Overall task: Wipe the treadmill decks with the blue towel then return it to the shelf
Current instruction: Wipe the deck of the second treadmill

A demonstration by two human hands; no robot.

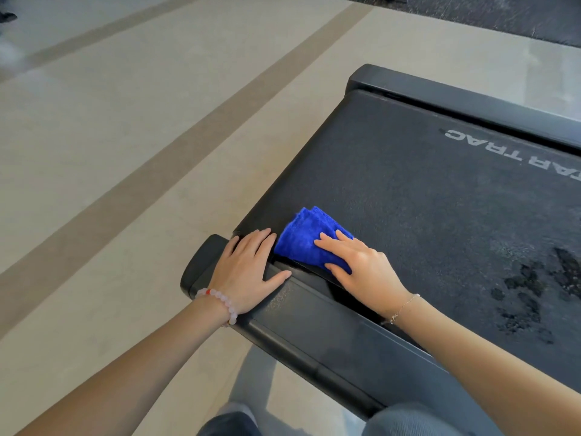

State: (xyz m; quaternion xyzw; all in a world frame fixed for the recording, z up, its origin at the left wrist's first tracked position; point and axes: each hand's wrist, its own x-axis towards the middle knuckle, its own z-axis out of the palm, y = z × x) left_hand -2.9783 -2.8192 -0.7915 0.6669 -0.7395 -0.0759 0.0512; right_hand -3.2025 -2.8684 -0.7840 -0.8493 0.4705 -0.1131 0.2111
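Pressing flat with fingers spread, the right hand (361, 265) pins one folded blue towel (306, 239) on the treadmill belt (424, 199) at lower centre of the frame. The towel's long axis runs from lower right to upper left, its corner pointing toward the upper left. The left hand (248, 272) lies open on the side rail (314, 335), just beside the towel. One bracelet circles each wrist.

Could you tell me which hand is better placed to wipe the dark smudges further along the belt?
The right hand. It already lies flat on the blue towel on the belt, on the same side as the smudges. The left hand rests on the side rail, off the towel.
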